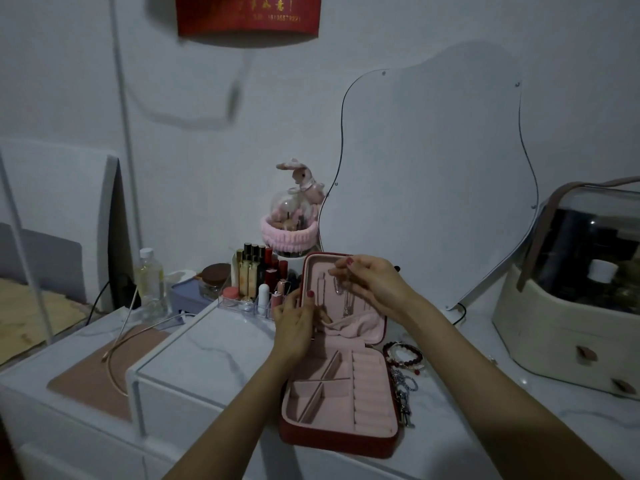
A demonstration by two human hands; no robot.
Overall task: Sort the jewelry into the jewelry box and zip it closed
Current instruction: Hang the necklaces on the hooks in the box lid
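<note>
My right hand (372, 284) pinches a necklace (347, 296) hanging vertically against the lid (311, 268); left hand (294, 322) grips the lid's edge.

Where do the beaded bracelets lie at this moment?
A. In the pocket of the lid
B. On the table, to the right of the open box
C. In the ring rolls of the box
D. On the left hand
B: the beaded bracelets rest on the white table, just outside the right edge of the open jewelry box.

Blurred gold characters and partly legible digits on red wall poster (247, 13)
</note>
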